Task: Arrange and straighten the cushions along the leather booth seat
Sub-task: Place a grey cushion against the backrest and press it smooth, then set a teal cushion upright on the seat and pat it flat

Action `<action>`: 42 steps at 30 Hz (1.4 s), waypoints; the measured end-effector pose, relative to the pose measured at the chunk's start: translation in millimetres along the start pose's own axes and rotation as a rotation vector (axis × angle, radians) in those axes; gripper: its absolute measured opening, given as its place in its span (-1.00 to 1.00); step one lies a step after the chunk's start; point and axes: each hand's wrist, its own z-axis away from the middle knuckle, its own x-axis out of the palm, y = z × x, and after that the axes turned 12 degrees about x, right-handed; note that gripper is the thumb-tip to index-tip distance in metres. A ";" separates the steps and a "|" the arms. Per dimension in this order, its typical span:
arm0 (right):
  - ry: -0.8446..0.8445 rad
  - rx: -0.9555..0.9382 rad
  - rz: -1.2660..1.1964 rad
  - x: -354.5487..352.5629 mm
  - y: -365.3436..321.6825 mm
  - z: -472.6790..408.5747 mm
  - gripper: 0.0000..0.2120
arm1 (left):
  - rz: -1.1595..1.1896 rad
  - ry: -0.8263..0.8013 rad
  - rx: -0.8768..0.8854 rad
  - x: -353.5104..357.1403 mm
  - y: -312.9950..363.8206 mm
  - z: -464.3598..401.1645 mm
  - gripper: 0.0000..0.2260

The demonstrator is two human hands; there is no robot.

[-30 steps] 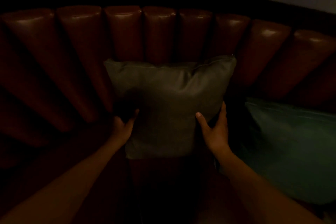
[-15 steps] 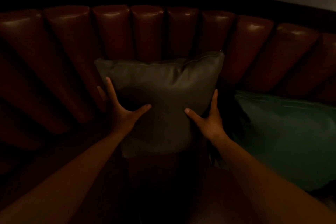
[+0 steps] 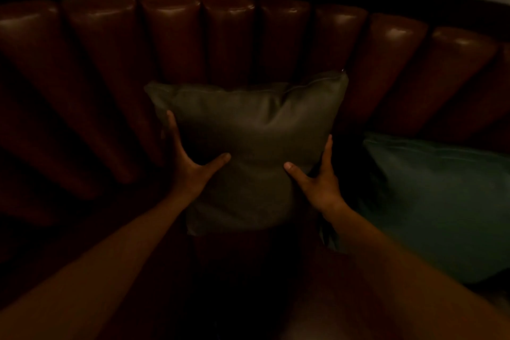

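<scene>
Fingers (image 3: 171,130) of both hands spread wide — grey cushion (image 3: 248,130) clasped between them, upright.

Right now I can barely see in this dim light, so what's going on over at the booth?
A person is straightening a grey cushion that stands against the red leather backrest. The left hand and right hand clasp its two sides, thumbs on the front. A teal cushion lies beside it, to the right, untouched.

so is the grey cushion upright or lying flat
Upright: the grey cushion stands on edge against the booth backrest, held between both hands.
</scene>
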 end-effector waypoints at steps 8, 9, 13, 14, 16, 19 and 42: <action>0.168 -0.313 0.209 -41.2 -26.7 28.7 -0.28 | -0.386 -0.055 0.343 28.5 70.4 42.7 -0.38; 0.188 -0.358 0.232 -51.5 -34.0 31.4 -0.34 | -0.385 -0.125 0.427 39.5 84.7 50.4 -0.43; 0.377 -0.533 0.362 -108.0 -48.9 32.8 -0.59 | -0.438 -0.483 0.534 90.3 116.4 71.1 -0.40; 0.447 -0.566 0.433 -126.5 -47.2 30.4 -0.62 | -0.517 -0.518 0.514 102.4 117.6 72.6 -0.36; 0.548 -0.537 0.584 -162.9 -38.4 24.5 -0.57 | -0.669 -0.541 0.459 119.7 115.7 72.3 -0.27; 0.526 -0.284 0.840 -214.2 -12.0 18.3 -0.23 | -0.806 -0.581 0.421 131.8 110.5 73.3 -0.19; 0.279 -0.299 1.162 -307.8 69.5 -2.6 -0.15 | 0.105 -0.626 -0.506 267.8 197.4 133.7 -0.20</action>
